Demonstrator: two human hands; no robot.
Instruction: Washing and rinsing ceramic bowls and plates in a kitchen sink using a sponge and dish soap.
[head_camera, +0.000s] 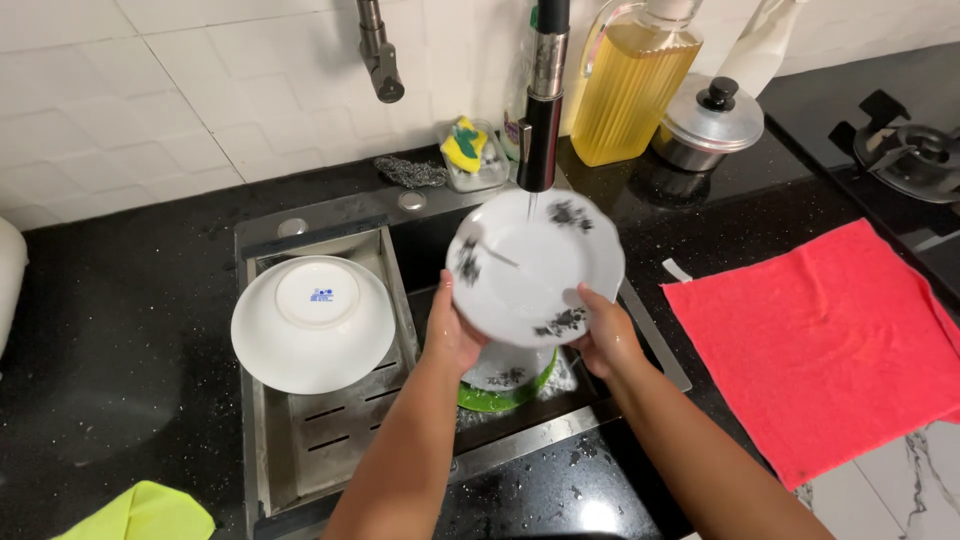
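Observation:
I hold a white plate with dark flower prints (530, 265) tilted under the black pull-down faucet (541, 140), and a thin stream of water runs onto it. My left hand (452, 330) grips the plate's left lower rim. My right hand (605, 335) grips its right lower rim. Below the plate, in the sink (430, 240), lie another flowered dish (505, 375) and a green plate (500, 400) under it.
A white bowl (312, 322) rests upside down on the metal drain rack (340, 440) at left. A red cloth (820, 345) lies on the black counter at right. Behind are a sponge dish (470, 150), steel scrubber (410, 172), oil jug (628, 85), lidded pot (708, 122), stove burner (915, 150). A yellow-green cloth (140, 512) lies bottom left.

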